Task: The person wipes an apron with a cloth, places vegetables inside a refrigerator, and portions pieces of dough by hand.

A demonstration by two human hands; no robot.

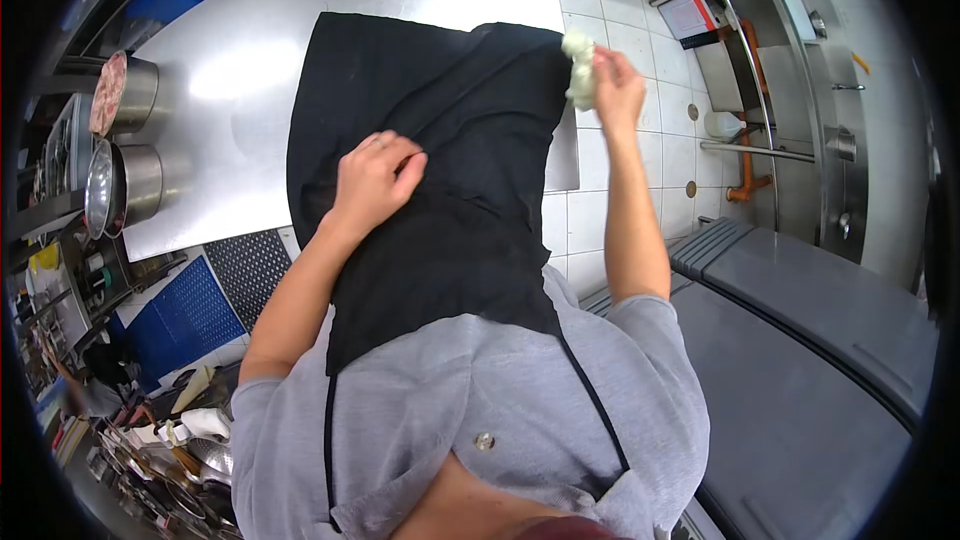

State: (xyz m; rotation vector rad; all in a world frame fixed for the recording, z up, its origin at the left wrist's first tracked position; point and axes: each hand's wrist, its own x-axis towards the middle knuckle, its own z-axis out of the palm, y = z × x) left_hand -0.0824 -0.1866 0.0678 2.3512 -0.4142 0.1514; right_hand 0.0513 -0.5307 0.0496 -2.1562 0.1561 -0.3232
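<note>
My right hand (620, 90) is raised at the right of the apron, beyond the table's edge. Its fingers are closed on a pale green, lumpy, crumpled-looking thing (580, 70) whose exact kind I cannot make out. My left hand (378, 178) is over the front of the black apron (430, 240), fingers loosely curled and thumb apart, with nothing visible in it. Whether it touches the cloth is unclear. The apron spreads out in front of me, wrinkled across its middle, and covers part of the steel table (240, 70).
On the table's left side stand a metal pot with pinkish contents (125, 95) and a second metal pot (140, 180). Grey lidded bins (790, 380) are close by on my right. Steel sinks and orange pipes (745, 180) line the wall beyond the white tiled floor (655, 155).
</note>
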